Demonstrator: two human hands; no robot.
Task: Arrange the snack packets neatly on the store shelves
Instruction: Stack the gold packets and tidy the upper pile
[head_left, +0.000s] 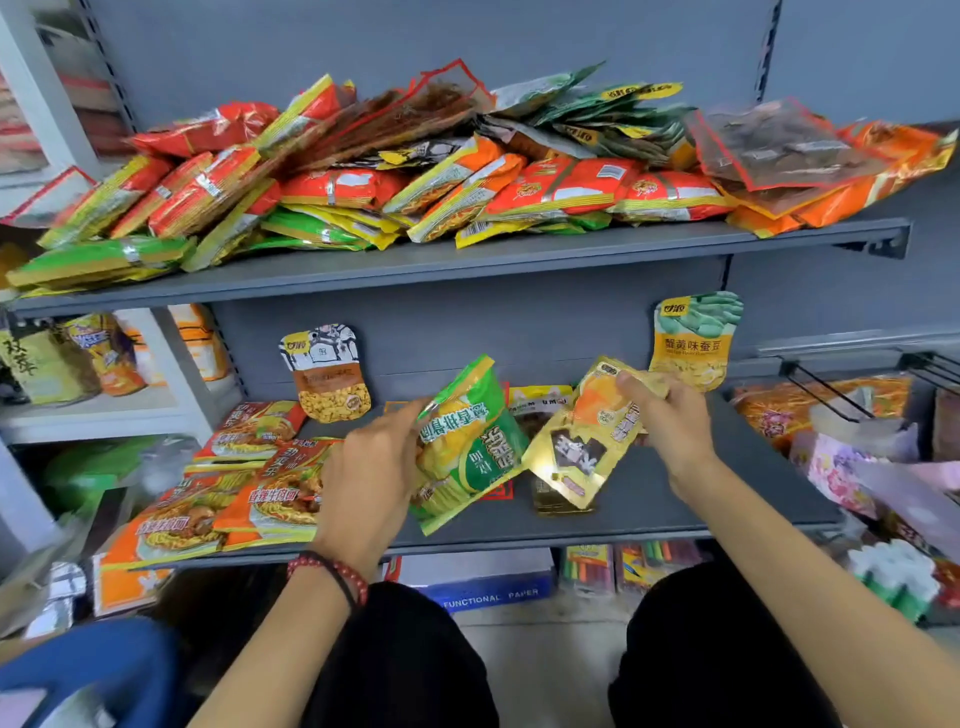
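My left hand (371, 467) grips a green and yellow noodle packet (470, 447) above the lower grey shelf (675, 499). My right hand (670, 421) pinches the top of a gold and orange snack packet (587, 441) beside it. Two small bean pouches stand against the shelf's back wall: a black and white one (327, 371) on the left and a green and yellow one (693, 338) on the right. Orange noodle packets (234, 499) lie overlapped at the lower shelf's left end. A jumbled heap of red, orange, green and yellow packets (415, 176) covers the upper shelf (467, 260).
More packets lie flat on the lower shelf behind the two I hold. A wire rack (852, 384) with orange packets and floral paper (852, 467) stands at the right. Paper boxes (483, 582) and marker packs (634, 566) sit under the shelf. A white shelf unit with bags stands at the left.
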